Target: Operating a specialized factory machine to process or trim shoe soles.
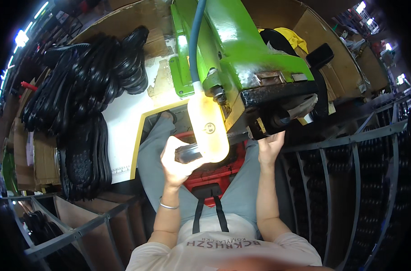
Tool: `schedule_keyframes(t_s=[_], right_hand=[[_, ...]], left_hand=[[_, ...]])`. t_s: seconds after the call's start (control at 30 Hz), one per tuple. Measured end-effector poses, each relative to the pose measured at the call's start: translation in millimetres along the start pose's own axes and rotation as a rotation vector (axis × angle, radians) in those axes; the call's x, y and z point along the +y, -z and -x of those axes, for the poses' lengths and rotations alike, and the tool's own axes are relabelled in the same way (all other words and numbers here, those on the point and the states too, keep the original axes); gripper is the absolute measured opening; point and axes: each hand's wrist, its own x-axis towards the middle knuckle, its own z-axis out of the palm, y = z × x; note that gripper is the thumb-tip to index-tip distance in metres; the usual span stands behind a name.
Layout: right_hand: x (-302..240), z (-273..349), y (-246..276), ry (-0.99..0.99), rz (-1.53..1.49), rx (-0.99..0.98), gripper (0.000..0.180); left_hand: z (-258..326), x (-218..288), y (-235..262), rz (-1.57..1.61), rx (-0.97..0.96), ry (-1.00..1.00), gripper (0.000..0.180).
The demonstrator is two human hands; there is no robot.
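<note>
My left hand grips a black shoe sole and holds it up under the head of a green machine. A glowing lamp bulb on a blue-grey hose hangs right in front of the sole and hides part of it. My right hand reaches up to the dark underside of the machine head, fingers against the black metal part; whether it holds anything is hidden. Below both hands lies a red crate between my knees.
A big heap of black soles covers the white table at left. Grey metal racks filled with more black soles stand at right, another rack at lower left. Cardboard boxes sit behind the machine.
</note>
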Motion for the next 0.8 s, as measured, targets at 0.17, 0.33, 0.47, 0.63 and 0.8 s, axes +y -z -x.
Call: schedule_keyframes(t_s=[0.17, 0.33, 0.47, 0.63, 0.8], right_hand=[[-8, 17, -26, -0.087, -0.098, -0.025, 0.091], [-12, 28, -49, 0.044, -0.066, -0.028, 0.080], [-14, 31, -58, 0.299, 0.148, -0.071, 0.072], [-20, 38, -64, 0.468, 0.368, -0.115, 0.057], [3, 45, -59, 0.223, 0.161, -0.005, 0.050]], left_hand=[[3, -9, 39, -0.075, -0.008, 0.017, 0.052], [11, -44, 73, 0.148, -0.026, 0.159, 0.054], [3, -56, 78, -0.614, -0.401, 0.038, 0.044], [1, -24, -11, -0.369, -0.181, -0.063, 0.026], [14, -52, -33, -0.084, -0.046, 0.050, 0.025]])
